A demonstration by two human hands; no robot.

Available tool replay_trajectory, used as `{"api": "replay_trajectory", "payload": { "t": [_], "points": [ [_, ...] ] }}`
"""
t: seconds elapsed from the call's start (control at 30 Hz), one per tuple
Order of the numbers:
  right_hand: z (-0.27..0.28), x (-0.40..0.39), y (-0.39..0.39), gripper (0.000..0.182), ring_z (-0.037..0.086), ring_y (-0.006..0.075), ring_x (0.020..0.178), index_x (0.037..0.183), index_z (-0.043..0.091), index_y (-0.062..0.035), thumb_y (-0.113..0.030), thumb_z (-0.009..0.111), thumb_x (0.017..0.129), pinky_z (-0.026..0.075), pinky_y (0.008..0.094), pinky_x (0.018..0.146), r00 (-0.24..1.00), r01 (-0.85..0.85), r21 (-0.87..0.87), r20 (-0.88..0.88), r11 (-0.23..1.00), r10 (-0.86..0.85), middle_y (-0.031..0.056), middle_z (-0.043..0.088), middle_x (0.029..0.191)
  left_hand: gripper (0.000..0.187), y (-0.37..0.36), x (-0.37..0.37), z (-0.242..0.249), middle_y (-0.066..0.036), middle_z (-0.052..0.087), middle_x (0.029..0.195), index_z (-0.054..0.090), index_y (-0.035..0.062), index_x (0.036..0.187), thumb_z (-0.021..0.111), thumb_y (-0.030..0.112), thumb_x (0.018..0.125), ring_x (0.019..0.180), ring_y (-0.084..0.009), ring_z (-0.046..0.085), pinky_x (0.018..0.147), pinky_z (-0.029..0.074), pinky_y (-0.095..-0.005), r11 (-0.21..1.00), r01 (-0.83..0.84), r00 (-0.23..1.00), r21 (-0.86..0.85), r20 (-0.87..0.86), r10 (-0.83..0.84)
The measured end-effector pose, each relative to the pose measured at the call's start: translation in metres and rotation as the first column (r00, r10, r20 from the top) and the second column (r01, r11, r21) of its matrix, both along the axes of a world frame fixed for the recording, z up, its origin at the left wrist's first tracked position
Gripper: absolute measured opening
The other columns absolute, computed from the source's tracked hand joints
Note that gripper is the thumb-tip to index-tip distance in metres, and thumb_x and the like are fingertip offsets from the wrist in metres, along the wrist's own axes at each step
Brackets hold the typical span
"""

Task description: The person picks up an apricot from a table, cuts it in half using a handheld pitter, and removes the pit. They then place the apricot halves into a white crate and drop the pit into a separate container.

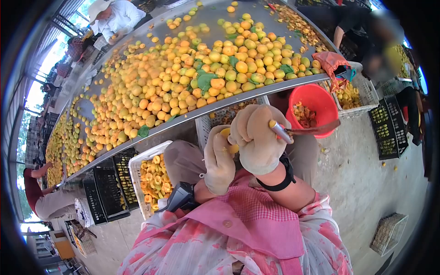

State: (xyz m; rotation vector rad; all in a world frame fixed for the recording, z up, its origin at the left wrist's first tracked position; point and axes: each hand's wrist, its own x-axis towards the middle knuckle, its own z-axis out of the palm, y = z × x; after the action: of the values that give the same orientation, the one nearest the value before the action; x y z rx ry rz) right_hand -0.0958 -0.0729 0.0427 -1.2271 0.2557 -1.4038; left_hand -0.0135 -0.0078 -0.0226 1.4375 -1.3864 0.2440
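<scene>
Both my hands wear pale work gloves and meet above my lap. My left hand is closed around a yellow apricot, mostly covered by the gloves. Beside it, my right hand grips a knife by its metal-capped handle, its brownish blade pointing right in front of the red bucket. The right fingertips touch the fruit. Apricot pieces lie in the bucket. A white crate of halved apricots stands to the left of my legs.
Whole apricots and leaves cover much of the metal table. Black crates stand at left, another at right. A red cloth lies on the table's right corner. Other people work around the table.
</scene>
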Motion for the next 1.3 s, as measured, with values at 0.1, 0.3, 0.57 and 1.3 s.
{"api": "replay_trajectory", "payload": {
  "t": [0.1, 0.3, 0.57, 1.3],
  "points": [
    [-0.006, 0.007, 0.011, 0.037, 0.034, 0.0114, 0.046, 0.064, 0.038, -0.0075, -0.017, 0.048, 0.098, 0.028, 0.0272, 0.043, 0.99, 0.134, -0.024, -0.044, 0.991, -0.135, 0.0032, 0.042, 0.06, 0.02, 0.009, -0.002, 0.006, -0.018, 0.058, 0.107, 0.054, -0.0071, 0.107, 0.04, 0.004, 0.099, 0.088, -0.0295, 0.059, 0.082, 0.05, -0.035, 0.992, 0.081, 0.975, 0.098, -0.213, -0.058],
    [-0.012, 0.01, 0.003, 0.011, 0.052, 0.022, 0.057, 0.072, 0.055, -0.001, -0.004, 0.065, 0.075, 0.04, 0.0321, 0.05, 0.983, -0.062, 0.022, -0.171, 0.998, 0.065, 0.0075, 0.053, 0.069, 0.016, 0.009, 0.007, 0.022, -0.021, 0.059, 0.102, 0.054, -0.006, 0.103, 0.049, 0.002, 0.09, 0.082, -0.0379, 0.06, 0.072, 0.051, -0.04, 0.993, -0.016, 0.993, 0.116, -0.118, 0.03],
    [0.006, 0.022, 0.001, 0.041, 0.031, 0.0094, 0.044, 0.062, 0.035, -0.0095, -0.018, 0.047, 0.1, 0.024, 0.026, 0.04, 0.979, -0.192, 0.274, -0.014, 0.943, 0.203, -0.0001, 0.036, 0.055, 0.021, 0.011, 0.015, 0.012, -0.022, 0.058, 0.104, 0.054, -0.0057, 0.104, 0.054, -0.003, 0.083, 0.081, -0.0385, 0.061, 0.066, 0.052, -0.0406, 0.992, -0.084, 0.987, 0.095, 0.149, 0.069],
    [-0.009, 0.009, -0.007, 0.047, 0.025, 0.0104, 0.042, 0.063, 0.029, -0.0164, -0.036, 0.036, 0.106, 0.024, 0.0265, 0.043, 0.889, -0.445, 0.376, 0.3, 0.813, 0.347, -0.0036, 0.03, 0.054, 0.062, 0.026, 0.024, 0.019, -0.02, 0.056, 0.106, 0.045, -0.0014, 0.123, 0.067, -0.012, 0.066, 0.098, -0.0434, 0.055, 0.079, 0.049, -0.0445, 0.689, 0.326, 0.898, 0.647, -0.44, -0.012]
  ]
}}
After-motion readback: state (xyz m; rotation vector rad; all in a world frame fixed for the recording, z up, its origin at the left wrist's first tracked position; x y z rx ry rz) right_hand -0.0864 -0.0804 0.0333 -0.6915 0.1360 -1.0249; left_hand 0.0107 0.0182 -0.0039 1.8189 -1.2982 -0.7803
